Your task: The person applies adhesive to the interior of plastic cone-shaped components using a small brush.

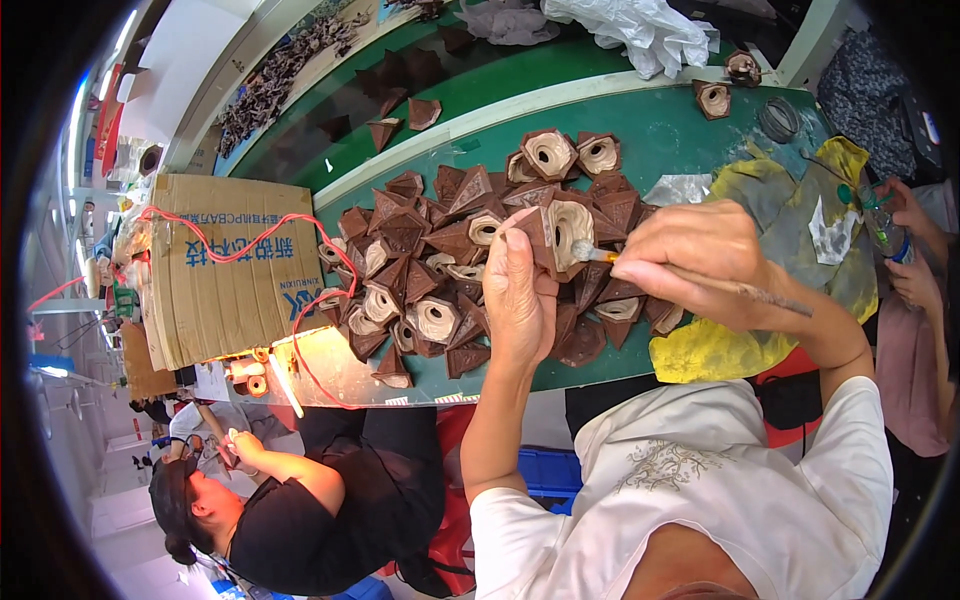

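So my left hand (522, 300) has a brown faceted piece (574, 220) pinched between thumb and fingers; the fingertips behind it are hidden, so can't tell how those sit. The piece is right by that thumb, cream inside tipped up with a dark hole in it. My right hand (695, 258) has thumb and fingers pinched together on a thin brush (742, 289), bristles touching the cream near its right edge. Behind and left of my left fingers there's a big heap of similar brown pieces (405, 230). Past that heap, further left, a cardboard box (235, 300) with a red cord (215, 256) draped over it. Stained yellow cloth (715, 350) is spread below and right of my right fingers, and beyond it someone else's hands (912, 278) hold a clear bottle (884, 234).
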`<control>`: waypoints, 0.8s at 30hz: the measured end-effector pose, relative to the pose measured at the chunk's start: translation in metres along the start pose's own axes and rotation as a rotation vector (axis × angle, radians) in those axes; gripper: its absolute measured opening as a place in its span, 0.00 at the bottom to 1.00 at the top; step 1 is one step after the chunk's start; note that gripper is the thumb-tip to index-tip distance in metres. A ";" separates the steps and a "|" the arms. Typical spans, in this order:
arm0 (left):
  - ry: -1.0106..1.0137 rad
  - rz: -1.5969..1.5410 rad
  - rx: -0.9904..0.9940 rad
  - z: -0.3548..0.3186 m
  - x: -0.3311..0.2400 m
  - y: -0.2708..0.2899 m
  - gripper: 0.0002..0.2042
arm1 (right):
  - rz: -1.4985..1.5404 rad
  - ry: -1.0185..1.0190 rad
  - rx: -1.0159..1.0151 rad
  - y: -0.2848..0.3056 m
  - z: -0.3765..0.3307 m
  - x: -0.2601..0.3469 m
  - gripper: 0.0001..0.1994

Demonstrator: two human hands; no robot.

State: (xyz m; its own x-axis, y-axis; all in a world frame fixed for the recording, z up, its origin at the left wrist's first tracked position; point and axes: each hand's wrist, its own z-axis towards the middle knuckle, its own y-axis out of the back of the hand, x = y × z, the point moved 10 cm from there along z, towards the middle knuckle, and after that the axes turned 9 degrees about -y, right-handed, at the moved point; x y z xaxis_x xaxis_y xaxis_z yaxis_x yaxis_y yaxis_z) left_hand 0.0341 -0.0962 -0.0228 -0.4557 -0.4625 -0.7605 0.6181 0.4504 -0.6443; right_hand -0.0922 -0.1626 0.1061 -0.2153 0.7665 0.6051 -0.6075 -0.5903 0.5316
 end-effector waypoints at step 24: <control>0.027 0.163 -0.320 0.283 -0.089 0.108 0.27 | 0.205 -0.315 0.052 0.019 -0.003 -0.045 0.01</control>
State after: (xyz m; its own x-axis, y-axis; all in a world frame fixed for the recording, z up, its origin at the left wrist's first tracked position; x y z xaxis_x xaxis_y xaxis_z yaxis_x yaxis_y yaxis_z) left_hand 0.3223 -0.2222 -0.0021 -0.3869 -0.3466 -0.8545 0.4545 0.7346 -0.5038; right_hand -0.0960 -0.2080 0.0871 -0.0776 0.5205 0.8503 -0.5345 -0.7417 0.4052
